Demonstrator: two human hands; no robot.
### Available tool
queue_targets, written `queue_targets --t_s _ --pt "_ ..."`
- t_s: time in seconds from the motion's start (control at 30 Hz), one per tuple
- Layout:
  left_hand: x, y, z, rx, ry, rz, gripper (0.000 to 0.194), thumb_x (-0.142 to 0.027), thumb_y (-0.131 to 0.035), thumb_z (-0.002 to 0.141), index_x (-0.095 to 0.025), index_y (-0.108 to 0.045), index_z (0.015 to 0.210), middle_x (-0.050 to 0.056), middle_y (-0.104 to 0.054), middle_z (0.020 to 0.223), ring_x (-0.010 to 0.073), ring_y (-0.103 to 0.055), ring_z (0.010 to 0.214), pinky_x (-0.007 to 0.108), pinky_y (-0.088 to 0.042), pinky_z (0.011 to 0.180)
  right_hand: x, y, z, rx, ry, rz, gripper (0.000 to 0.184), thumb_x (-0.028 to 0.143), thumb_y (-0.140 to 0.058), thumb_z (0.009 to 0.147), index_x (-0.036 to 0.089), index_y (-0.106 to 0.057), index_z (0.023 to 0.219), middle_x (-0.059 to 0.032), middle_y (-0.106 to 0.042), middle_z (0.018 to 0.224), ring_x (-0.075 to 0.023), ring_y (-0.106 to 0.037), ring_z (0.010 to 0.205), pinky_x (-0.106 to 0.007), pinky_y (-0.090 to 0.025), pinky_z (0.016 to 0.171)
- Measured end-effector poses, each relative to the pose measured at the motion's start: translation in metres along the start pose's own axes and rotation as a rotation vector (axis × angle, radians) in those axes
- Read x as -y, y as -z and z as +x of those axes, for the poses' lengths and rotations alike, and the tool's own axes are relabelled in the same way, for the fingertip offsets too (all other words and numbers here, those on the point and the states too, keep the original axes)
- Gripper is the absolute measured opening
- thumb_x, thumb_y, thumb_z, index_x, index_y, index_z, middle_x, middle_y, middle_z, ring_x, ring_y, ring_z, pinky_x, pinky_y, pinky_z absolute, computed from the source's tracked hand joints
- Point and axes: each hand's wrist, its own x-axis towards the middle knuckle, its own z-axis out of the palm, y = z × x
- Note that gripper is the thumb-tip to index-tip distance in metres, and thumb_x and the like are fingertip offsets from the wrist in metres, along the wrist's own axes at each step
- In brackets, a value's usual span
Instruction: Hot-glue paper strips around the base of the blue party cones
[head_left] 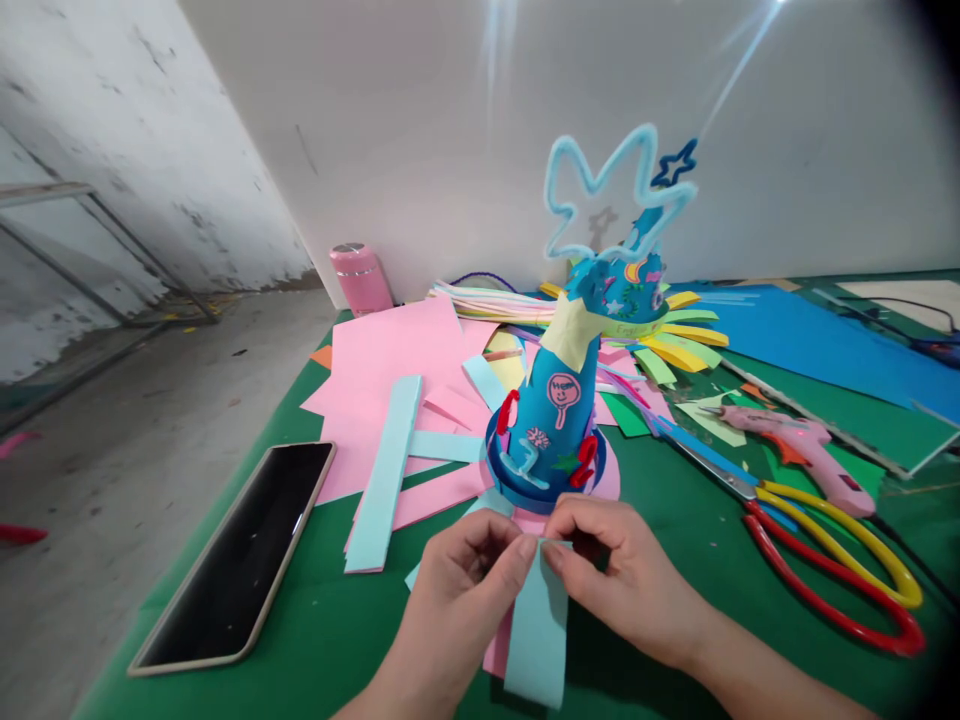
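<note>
While two hands (536, 575) pinch one blue strip (538, 630), one phone (234, 560) lies leftward.

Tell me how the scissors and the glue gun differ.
The scissors have one red and one yellow handle loop, while the glue gun is pink with an orange trigger. The scissors have long blades; the glue gun ends in a short nozzle. A dark cord trails from the glue gun, none from the scissors. Both lie on the green surface.

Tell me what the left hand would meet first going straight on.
Likely the right hand, whose fingertips sit close to the left hand at the light blue strip; the blue cone seems to stand beyond, though depth is unclear.
</note>
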Motion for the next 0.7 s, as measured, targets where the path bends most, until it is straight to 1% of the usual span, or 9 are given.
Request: queue_targets --t_s 0.1,0.2,0.37,0.43,0.5,0.57,0.63,0.7 --pt "0.0003 0.0022 0.0021 0.0 -0.078 0.127 0.023 -0.031 -0.057 0.072 -0.014 -0.053 0.058 -0.002 -0.046 0.055 0.0096 -0.04 0.055 0.02 -0.034 0.052 0.0012 -0.0008 -0.0005 0.04 -0.007 0.022 0.012 0.016 -0.048 0.072 0.017 -0.048 0.06 0.0035 -0.043 0.057 -0.0069 -0.037 0.051 -0.018 -0.03 0.046" --pt "-0.0005 0.0049 0.004 0.008 -0.135 0.219 0.024 -0.029 -0.052 0.076 -0.014 -0.053 0.056 -0.002 -0.046 0.053 0.0098 -0.04 0.053 0.02 -0.034 0.051 0.0007 -0.0011 -0.0013 0.082 -0.077 0.079 0.012 0.016 -0.048 0.072 0.016 -0.047 0.06 0.0043 -0.04 0.055 -0.0065 -0.035 0.05 -0.018 -0.028 0.045" --pt "-0.0032 0.0074 0.0053 -0.078 -0.121 0.18 0.023 -0.027 -0.051 0.076 -0.015 -0.05 0.056 -0.002 -0.048 0.052 0.0104 -0.045 0.052 0.02 -0.036 0.052 -0.0002 -0.0017 -0.0017 0.12 -0.178 0.177 0.011 0.017 -0.047 0.072 0.016 -0.046 0.061 0.0049 -0.036 0.054 -0.006 -0.03 0.049 -0.018 -0.025 0.043" --pt "-0.0028 0.0074 0.0051 -0.072 -0.082 0.115 0.022 -0.027 -0.052 0.075 -0.016 -0.05 0.057 -0.002 -0.048 0.053 0.0103 -0.045 0.052 0.02 -0.036 0.052 0.0005 -0.0011 -0.001 0.118 -0.2 0.211 0.012 0.019 -0.048 0.072 0.016 -0.046 0.061 0.0051 -0.035 0.054 -0.0059 -0.029 0.049 -0.017 -0.024 0.043" --pt "-0.0012 0.0069 0.0043 -0.003 -0.025 0.025 0.022 -0.029 -0.051 0.076 -0.016 -0.049 0.058 -0.002 -0.047 0.055 0.0102 -0.044 0.053 0.02 -0.036 0.053 0.0012 0.0002 -0.0001 0.098 -0.219 0.244 0.014 0.023 -0.049 0.072 0.016 -0.046 0.06 0.005 -0.035 0.053 -0.006 -0.03 0.049 -0.017 -0.025 0.042" --pt "0.0009 0.006 0.0031 0.107 0.039 -0.047 0.028 -0.033 -0.049 0.077 -0.016 -0.046 0.056 -0.003 -0.042 0.055 0.0097 -0.039 0.054 0.02 -0.035 0.053 0.0011 0.0016 0.0007 0.061 -0.225 0.268 0.016 0.026 -0.049 0.073 0.016 -0.046 0.06 0.0047 -0.036 0.053 -0.0061 -0.03 0.049 -0.017 -0.026 0.042" --pt "0.003 0.0046 0.0017 0.192 0.084 -0.039 0.034 -0.04 -0.05 0.075 -0.016 -0.043 0.053 -0.005 -0.033 0.052 0.0084 -0.03 0.051 0.02 -0.03 0.049 0.0006 0.0026 0.0011 0.022 -0.217 0.259 0.017 0.027 -0.049 0.073 0.016 -0.046 0.061 0.0045 -0.037 0.053 -0.0062 -0.03 0.049 -0.017 -0.027 0.042" --pt "0.0044 0.0029 0.0005 0.22 0.105 0.037 0.039 -0.046 -0.053 0.072 -0.016 -0.041 0.051 -0.006 -0.026 0.05 0.0073 -0.023 0.049 0.02 -0.022 0.045 0.0002 0.0029 0.0008 0.002 -0.19 0.22 0.016 0.026 -0.05 0.074 0.016 -0.048 0.061 0.0044 -0.037 0.053 -0.0063 -0.031 0.048 -0.017 -0.027 0.042"
